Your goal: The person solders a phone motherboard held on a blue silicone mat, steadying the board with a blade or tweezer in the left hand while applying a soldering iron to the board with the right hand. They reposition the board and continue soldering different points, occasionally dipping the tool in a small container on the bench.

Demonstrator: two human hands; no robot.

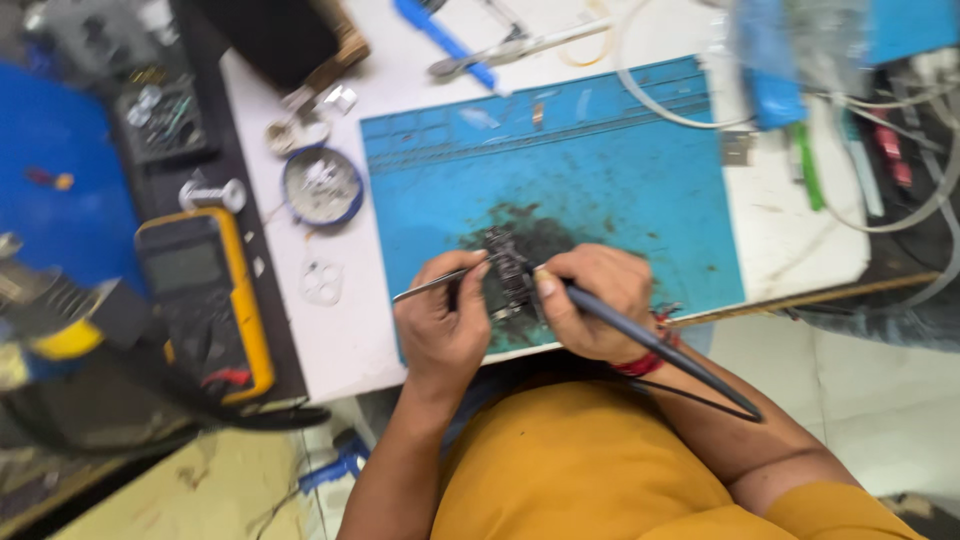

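On blue mat point(620, 190): two hands, one circuit board point(508, 275).

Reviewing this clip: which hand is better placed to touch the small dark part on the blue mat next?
Probably right: the right hand holds the soldering iron, tip at the dark part. The left hand holds tweezers beside it.

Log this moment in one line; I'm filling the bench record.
left hand: holds tweezers | right hand: holds soldering iron | both at circuit board | on blue mat
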